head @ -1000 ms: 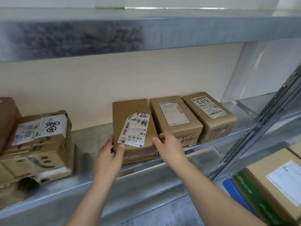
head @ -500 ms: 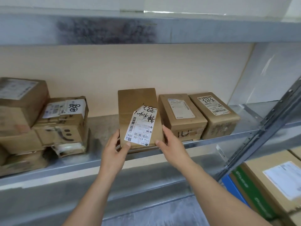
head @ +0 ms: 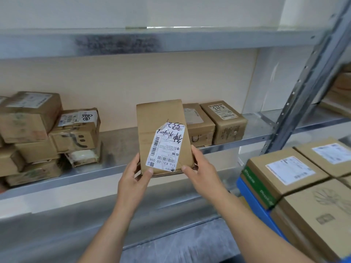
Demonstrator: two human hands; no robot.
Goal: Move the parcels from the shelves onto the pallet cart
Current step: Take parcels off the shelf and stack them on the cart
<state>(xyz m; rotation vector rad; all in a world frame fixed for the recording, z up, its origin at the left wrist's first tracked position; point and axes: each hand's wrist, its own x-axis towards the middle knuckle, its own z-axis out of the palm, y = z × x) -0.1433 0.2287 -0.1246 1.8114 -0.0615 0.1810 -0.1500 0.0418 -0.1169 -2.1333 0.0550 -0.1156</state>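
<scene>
You are gripping the labelled parcel point(head: 161, 128) at its near end, left hand point(head: 135, 176) and right hand point(head: 201, 172) on opposite sides, above the shelf point(head: 121, 144) edge, long axis pointing away; stacked cartons point(head: 288, 173) are sitting nearer your right hand.

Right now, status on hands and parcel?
Left hand, right hand grip parcel at near corners. Held up in front of shelf. Nothing between it and stacked boxes at right.
</scene>
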